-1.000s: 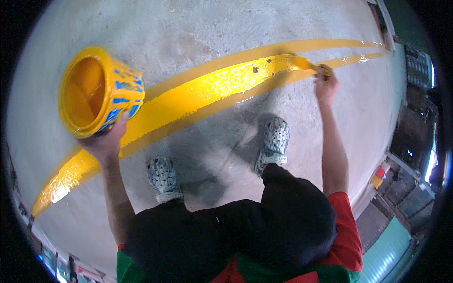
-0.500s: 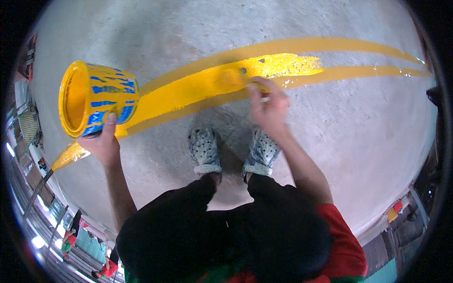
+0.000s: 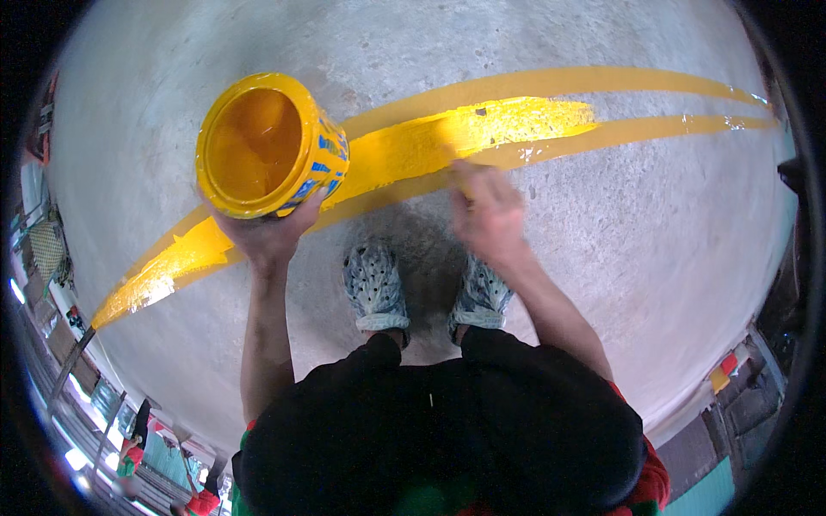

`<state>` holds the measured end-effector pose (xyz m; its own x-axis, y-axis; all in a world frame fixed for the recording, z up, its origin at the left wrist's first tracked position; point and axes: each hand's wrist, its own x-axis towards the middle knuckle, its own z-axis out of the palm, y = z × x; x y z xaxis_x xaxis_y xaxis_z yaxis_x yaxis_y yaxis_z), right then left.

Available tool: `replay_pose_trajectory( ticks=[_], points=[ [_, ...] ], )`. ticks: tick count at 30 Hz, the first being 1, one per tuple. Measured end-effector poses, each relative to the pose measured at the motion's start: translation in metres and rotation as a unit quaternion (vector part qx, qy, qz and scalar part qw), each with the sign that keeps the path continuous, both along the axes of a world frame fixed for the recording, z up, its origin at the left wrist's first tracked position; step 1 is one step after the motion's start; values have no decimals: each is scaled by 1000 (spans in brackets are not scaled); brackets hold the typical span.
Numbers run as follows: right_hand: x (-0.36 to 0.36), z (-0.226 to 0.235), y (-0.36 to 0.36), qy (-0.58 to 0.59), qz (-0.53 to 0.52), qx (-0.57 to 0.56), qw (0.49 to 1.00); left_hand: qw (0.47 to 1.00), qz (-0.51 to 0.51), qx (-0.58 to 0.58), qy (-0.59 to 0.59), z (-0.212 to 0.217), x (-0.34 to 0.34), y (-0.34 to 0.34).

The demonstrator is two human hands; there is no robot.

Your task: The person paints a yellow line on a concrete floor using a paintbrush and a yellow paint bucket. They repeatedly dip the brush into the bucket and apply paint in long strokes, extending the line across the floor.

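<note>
My left hand [image 3: 274,230] is wrapped round the lower side of a paint bucket [image 3: 320,163], which is blue and smeared with yellow. The bucket tilts, and yellow paint [image 3: 255,142] shows inside through its open top. My right hand [image 3: 490,211] is closed round a paintbrush [image 3: 456,155], blurred by motion and mostly hidden by the fingers. The brush is over a bright wet stripe of yellow paint [image 3: 391,155] on the concrete floor. Strips of duller yellow-brown tape [image 3: 602,79] run along both edges of that stripe.
My feet, in paint-speckled clogs [image 3: 375,288], stand just on the near side of the stripe. A dark pole [image 3: 69,370] lies near its left end. Other people [image 3: 202,499] are small at the lower left. Assorted goods line the room's edges.
The bucket in my left hand has moved right and a little away, its mouth turned more toward me. My right hand has moved slightly nearer, still holding the brush.
</note>
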<state>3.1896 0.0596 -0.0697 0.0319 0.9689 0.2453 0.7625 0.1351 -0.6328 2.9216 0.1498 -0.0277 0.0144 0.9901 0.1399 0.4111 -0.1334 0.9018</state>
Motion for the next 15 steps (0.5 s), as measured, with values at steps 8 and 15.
replay_pose_trajectory(
  ticks=[8,15],
  points=[
    [61,0,9,180,-238,-110,948,999,-24,-28,38,-16,4,-17],
    [122,13,14,-146,-223,30,963,996,-32,-18,87,-18,1,-21]
  ],
)
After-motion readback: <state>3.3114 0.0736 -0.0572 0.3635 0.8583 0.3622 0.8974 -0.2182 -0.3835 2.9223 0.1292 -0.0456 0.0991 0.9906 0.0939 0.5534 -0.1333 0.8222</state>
